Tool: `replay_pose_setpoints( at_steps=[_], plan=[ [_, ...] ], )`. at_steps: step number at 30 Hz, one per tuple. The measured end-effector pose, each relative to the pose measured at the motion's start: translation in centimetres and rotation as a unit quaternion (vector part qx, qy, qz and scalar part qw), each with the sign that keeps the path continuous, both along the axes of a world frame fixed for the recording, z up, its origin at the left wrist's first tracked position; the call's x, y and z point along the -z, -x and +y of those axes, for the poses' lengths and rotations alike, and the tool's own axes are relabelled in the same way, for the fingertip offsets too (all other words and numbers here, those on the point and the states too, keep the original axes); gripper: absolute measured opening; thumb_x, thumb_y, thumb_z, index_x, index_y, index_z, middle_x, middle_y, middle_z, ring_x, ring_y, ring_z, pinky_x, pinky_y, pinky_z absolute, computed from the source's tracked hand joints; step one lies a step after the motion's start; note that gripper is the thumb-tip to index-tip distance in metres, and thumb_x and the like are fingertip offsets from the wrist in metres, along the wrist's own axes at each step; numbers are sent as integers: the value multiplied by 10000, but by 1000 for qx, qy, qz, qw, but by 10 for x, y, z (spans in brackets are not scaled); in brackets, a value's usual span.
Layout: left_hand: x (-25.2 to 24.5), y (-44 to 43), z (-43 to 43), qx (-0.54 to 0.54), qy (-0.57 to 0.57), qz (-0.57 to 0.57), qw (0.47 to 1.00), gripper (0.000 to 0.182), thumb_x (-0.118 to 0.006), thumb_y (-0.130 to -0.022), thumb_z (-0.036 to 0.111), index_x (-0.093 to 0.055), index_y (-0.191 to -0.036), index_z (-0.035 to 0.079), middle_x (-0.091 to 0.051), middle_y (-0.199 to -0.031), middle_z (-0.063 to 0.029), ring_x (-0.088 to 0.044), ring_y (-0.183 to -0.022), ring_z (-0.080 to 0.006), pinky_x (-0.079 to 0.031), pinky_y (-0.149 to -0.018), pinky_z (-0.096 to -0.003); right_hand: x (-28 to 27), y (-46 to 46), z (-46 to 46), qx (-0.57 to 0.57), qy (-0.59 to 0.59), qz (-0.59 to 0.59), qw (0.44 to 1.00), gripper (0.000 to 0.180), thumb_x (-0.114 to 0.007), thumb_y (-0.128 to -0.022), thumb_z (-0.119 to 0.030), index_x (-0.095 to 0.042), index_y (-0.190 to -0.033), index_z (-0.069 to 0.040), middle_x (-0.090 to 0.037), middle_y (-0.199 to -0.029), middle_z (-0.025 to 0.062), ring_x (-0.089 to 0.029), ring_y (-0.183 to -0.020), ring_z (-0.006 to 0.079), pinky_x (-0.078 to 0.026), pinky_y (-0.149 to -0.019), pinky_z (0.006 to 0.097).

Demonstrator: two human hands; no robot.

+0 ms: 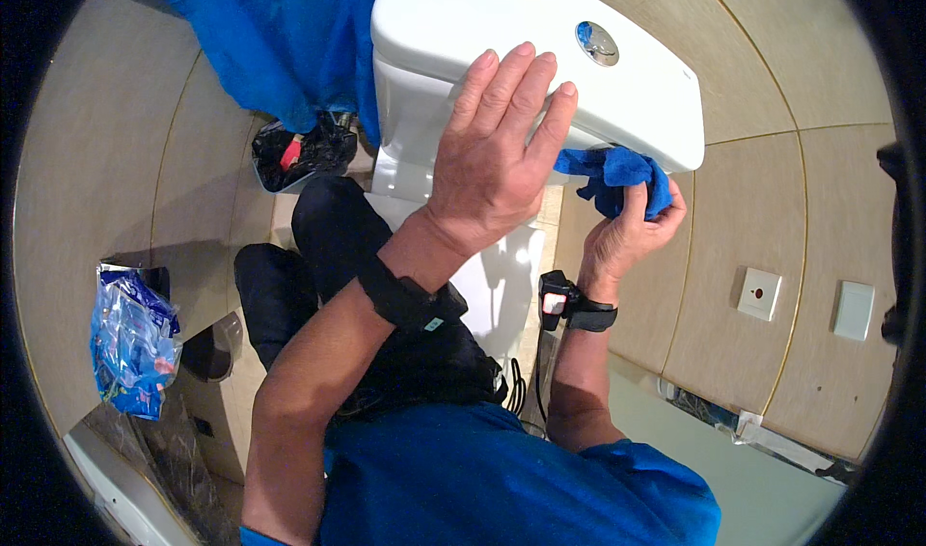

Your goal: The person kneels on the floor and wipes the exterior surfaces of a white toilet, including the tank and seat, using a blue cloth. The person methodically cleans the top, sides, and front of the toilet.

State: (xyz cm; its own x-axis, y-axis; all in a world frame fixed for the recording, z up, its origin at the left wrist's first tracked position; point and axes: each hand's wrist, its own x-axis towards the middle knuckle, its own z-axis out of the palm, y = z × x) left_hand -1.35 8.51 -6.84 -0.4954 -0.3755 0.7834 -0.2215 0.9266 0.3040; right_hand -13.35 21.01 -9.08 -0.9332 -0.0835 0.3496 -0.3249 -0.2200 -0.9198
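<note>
A white toilet cistern (434,25) with a chrome flush button (597,44) on its lid lies before me. My left hand (495,155) rests on the lid's near edge, back up, its fingers extended and slightly apart; its thumb is hidden. At the right, my right hand (636,220) pinches a crumpled blue cloth (626,173) against the cistern's near side, just under the lid's overhang. Below the cistern, the white toilet seat cover (499,278) is partly hidden by my left arm and leg. Both wrists wear black straps; a small device sits on the right one.
A bin with a black liner (278,137) stands left of the toilet, under a hanging blue fabric (268,32). A blue plastic packet (137,343) is at the left wall. Tiled wall with a socket plate (759,293) and a white wall plate (854,310) rises at right.
</note>
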Motion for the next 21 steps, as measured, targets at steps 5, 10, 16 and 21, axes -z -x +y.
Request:
replay_pose_setpoints(
  at_steps=[5,10,16,21],
  plan=[
    [-4,18,17,46,-7,56,997,409,-627,-824,91,-639,-1222,1,-538,-1362,-234,-459,-1353,-409,-311,-1158,-571,22,-4,-11,60,-42,-18,997,395,-727,-840,-67,-463,-1132,-41,-531,-1013,55,-539,-882,133,-507,-765,279],
    [-12,33,33,97,-48,26,994,424,-652,-823,165,-647,-1221,19,-545,-1362,-208,-478,-1345,-362,-318,-1176,-512,68,0,-2,35,-129,-37,990,394,-763,-872,-96,-453,-1108,-35,-486,-1023,38,-497,-910,134,-472,-825,290],
    [2,35,21,73,43,9,996,375,-605,-873,171,-641,-1225,46,-583,-1338,-138,-505,-1324,-287,-303,-1203,-431,24,14,9,65,-86,32,994,434,-689,-853,-30,-451,-1216,-27,-529,-1103,87,-556,-941,177,-519,-821,341],
    [3,35,20,71,39,24,996,362,-604,-876,168,-644,-1216,51,-602,-1318,-120,-517,-1312,-266,-316,-1196,-413,15,24,9,63,-27,12,998,457,-647,-819,-2,-446,-1229,-25,-542,-1117,110,-578,-961,185,-537,-783,329]
  ],
)
